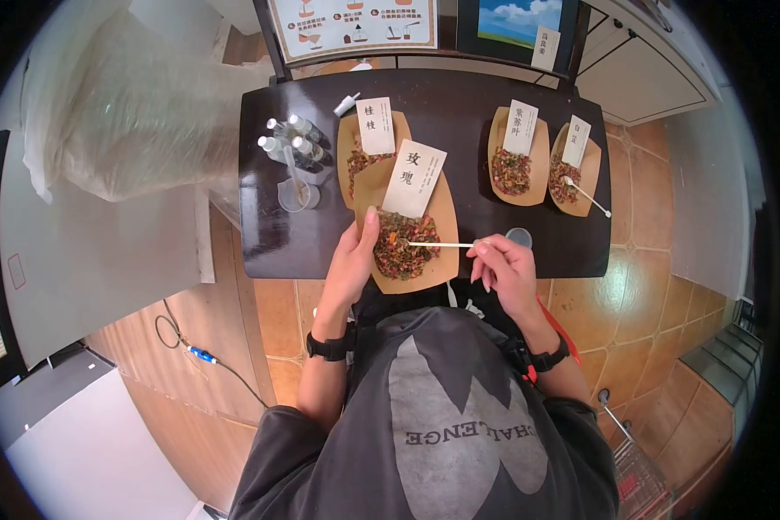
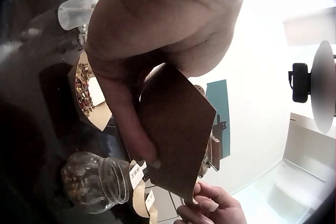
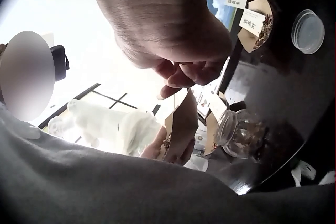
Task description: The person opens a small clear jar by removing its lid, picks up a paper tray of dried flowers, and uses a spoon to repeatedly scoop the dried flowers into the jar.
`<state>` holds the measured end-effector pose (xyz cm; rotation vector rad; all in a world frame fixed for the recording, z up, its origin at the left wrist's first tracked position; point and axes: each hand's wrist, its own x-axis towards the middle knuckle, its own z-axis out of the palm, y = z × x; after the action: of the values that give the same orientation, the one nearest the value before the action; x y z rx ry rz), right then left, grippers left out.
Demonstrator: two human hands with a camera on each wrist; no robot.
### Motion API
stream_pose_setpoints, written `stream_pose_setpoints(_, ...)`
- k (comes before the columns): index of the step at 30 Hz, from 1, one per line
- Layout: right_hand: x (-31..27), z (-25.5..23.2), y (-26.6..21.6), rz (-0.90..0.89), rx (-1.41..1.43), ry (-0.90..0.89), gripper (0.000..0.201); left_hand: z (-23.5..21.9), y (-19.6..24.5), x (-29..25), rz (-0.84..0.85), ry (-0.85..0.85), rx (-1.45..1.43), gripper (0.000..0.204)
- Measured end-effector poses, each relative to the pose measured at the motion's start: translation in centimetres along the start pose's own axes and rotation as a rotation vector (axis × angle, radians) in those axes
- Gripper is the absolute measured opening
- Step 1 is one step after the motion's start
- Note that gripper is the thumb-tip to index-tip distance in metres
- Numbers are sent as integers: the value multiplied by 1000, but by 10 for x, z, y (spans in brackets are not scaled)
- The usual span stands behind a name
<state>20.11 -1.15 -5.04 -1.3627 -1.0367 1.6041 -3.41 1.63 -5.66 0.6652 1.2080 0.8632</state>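
My left hand (image 1: 352, 264) grips a brown paper tray (image 1: 443, 212) by its left side, thumb over the rim. Mixed dried flowers and herbs (image 1: 405, 260) lie in it, and a white card (image 1: 414, 178) with Chinese characters stands at its far end. Between thumb and fingers, my right hand (image 1: 504, 269) pinches a thin pale stick-handled spoon (image 1: 446, 245), its tip among the herbs. From below, the left wrist view shows the tray's underside. A ribbed glass jar (image 2: 86, 182) with no lid and some contents stands on the table; the tray hides it in the head view.
Behind the held tray sits another herb tray (image 1: 347, 143). Two more trays (image 1: 542, 143) (image 1: 591, 160) with cards stand right, one with a small white spoon (image 1: 594, 199). Small bottles (image 1: 295, 139) and a plastic cup (image 1: 297, 197) are left. A clear round lid (image 1: 519, 237) lies near my right hand.
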Motion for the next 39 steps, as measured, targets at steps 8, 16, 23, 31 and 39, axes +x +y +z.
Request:
stream_pose_setpoints(8, -1, -4, 2, 2, 35, 9, 25, -3, -3, 1, 9, 32, 11, 52)
stream_pose_setpoints(16, -3, -8, -3, 41, 79, 12, 25, -10, -9, 3, 8, 41, -19, 53)
stream_pose_setpoints(23, -7, -16, -5, 45, 92, 56, 25, -19, -5, 3, -50, 135, -49, 54)
stream_pose_setpoints(31, -12, -28, 0, 39, 83, 96, 25, -27, -4, 2, -74, 209, -74, 55)
stream_pose_setpoints(39, -22, -42, 12, 34, 43, 154, 24, -45, -6, 0, -4, 292, -41, 54)
